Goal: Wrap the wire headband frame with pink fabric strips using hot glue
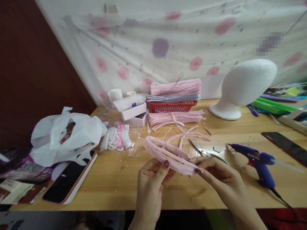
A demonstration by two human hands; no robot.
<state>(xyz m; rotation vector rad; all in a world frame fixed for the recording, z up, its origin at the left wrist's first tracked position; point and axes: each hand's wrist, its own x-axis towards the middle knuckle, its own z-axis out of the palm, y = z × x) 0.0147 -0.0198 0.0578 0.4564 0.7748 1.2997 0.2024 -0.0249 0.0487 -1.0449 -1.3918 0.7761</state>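
Between my two hands is a pink headband made of fuzzy pipe-cleaner strips, held tilted above the table's front part. My left hand is closed on its lower left side, thumb pressed on the outer strip. At the right end, my right hand pinches the band between thumb and fingers. Thin clear strands rise from the band. Behind it lie loose pink pipe cleaners. A pair of scissors is partly hidden behind my right hand.
A blue glue gun with its cord lies at right, near a dark phone. A white foam head stands behind. Pipe-cleaner bundles top a red basket. Bagged beads, a white plastic bag and another phone lie left.
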